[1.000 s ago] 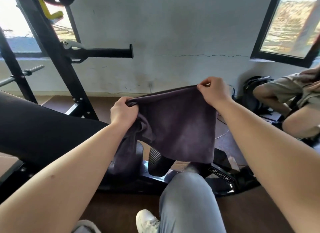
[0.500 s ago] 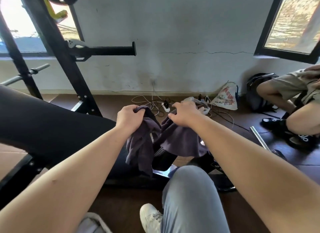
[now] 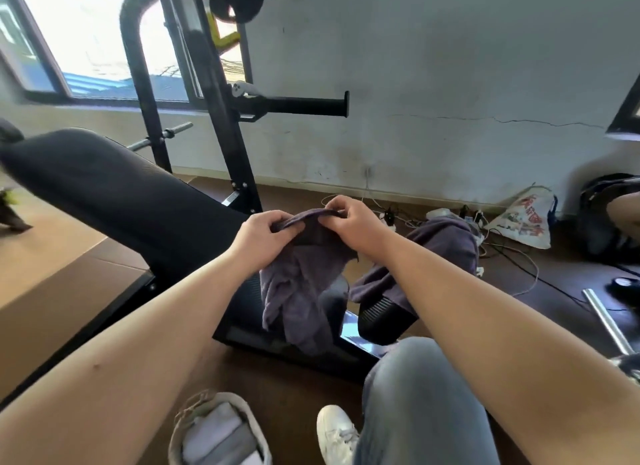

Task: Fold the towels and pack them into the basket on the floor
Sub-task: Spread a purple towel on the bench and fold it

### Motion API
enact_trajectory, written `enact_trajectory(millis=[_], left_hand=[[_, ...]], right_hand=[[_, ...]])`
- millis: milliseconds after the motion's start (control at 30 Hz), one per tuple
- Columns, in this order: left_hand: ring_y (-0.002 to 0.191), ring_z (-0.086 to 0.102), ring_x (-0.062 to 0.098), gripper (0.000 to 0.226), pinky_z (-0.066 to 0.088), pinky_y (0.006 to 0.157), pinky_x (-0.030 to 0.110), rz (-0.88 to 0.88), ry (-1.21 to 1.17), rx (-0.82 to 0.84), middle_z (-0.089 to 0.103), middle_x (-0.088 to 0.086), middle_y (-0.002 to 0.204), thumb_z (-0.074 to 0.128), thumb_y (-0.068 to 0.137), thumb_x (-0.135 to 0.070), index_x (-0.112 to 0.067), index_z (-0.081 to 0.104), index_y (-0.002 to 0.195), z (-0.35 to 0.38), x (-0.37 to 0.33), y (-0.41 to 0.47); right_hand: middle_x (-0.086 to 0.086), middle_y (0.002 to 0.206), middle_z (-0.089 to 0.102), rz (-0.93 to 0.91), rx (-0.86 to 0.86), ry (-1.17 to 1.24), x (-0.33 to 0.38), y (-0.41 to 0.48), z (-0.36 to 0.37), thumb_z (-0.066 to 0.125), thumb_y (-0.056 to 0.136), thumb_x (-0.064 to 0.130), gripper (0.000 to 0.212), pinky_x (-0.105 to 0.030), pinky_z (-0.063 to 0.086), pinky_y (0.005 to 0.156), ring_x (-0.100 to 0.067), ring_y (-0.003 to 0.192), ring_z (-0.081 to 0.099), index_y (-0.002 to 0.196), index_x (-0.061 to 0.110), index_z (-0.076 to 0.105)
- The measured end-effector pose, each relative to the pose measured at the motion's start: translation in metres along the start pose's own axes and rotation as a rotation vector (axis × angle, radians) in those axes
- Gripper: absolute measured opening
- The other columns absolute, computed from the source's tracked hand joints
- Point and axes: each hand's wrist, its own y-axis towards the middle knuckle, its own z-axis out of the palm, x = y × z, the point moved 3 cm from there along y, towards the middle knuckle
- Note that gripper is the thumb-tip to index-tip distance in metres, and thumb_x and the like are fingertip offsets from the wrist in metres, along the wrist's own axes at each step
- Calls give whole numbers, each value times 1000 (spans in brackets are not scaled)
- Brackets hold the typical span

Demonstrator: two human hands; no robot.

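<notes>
Towels, dark purple: 2. Held towel [image 3: 304, 274], pinched along top edge by left hand [image 3: 265, 236] and right hand [image 3: 349, 222]; hands now closer together than before. Second towel [image 3: 446, 243] at 3 o'clock. Basket [image 3: 221, 426]: 1, at 6 o'clock.

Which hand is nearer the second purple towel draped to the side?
Right. The right hand, pinching the held towel, sits just beside the draped towel; the left hand grips the same edge farther away.

Black weight bench [image 3: 114, 201], printed bag [image 3: 523, 222]
</notes>
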Motion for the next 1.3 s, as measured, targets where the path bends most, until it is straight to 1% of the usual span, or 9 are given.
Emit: enact_trajectory(millis=[133, 233, 333, 400, 567, 733, 967, 1133, 1300], left_hand=[[77, 68, 17, 15, 57, 74, 39, -17, 206, 88, 72, -1, 80, 81, 83, -41, -27, 74, 83, -30, 17, -18], [82, 71, 16, 22, 59, 82, 42, -117, 236, 131, 75, -3, 83, 82, 78, -44, -24, 77, 86, -59, 43, -29], [82, 73, 16, 40, 60, 82, 43, -165, 238, 125, 76, -4, 82, 79, 65, -57, -23, 78, 85, -85, 64, -38], [81, 74, 17, 22, 61, 81, 43, -212, 201, 105, 77, -3, 80, 84, 75, -41, -21, 80, 83, -97, 77, -43], [72, 66, 18, 14, 53, 69, 35, -187, 231, -51, 70, -7, 70, 79, 73, -37, -26, 71, 73, -125, 97, -50], [76, 57, 22, 18, 41, 66, 32, -208, 380, -211, 63, -2, 77, 69, 83, -9, -24, 59, 80, -149, 110, -54], [85, 59, 24, 8, 40, 73, 31, -285, 515, -453, 67, -1, 87, 67, 89, -19, -25, 65, 94, -189, 119, -63], [80, 52, 23, 8, 38, 71, 31, -386, 605, -521, 60, -8, 76, 69, 89, -27, -28, 63, 83, -218, 114, -71], [88, 58, 30, 13, 43, 71, 33, -528, 607, -506, 66, 6, 97, 60, 87, -17, -23, 66, 97, -236, 109, -86]], right_hand=[[1, 97, 67, -33, -60, -8, 13, 14, 17, 58, 98, 16, 10, -31, 49, 78, -15, 89, 62, 107, 17, 61], [1, 105, 66, -27, -100, -83, 19, 24, 26, 56, 98, 15, 14, -33, 48, 90, -20, 101, 61, 111, 17, 61], [1, 108, 67, -25, -139, -123, 26, 34, 29, 57, 99, 19, 16, -30, 44, 88, -20, 103, 60, 114, 17, 62], [-1, 111, 68, -14, -200, -130, 31, 41, 29, 57, 99, 19, 19, -25, 39, 84, -19, 102, 59, 116, 16, 64], [-8, 122, 71, 66, -313, -144, 31, 60, 31, 54, 97, 14, 27, -29, 44, 97, -28, 119, 61, 119, 15, 71], [-11, 120, 73, 76, -373, -149, 24, 66, 34, 55, 96, 14, 28, -31, 46, 97, -31, 117, 62, 118, 14, 73], [-10, 120, 72, 134, -347, -164, 13, 70, 39, 47, 85, -1, 45, -30, 46, 98, -29, 118, 61, 114, 19, 75], [-10, 116, 74, 153, -329, -218, 4, 68, 41, 60, 91, 9, 26, -31, 47, 93, -31, 114, 63, 109, 18, 76], [-10, 109, 76, 99, -233, -310, 9, 55, 48, 63, 88, 10, 22, -31, 48, 89, -33, 110, 65, 101, 20, 79]])
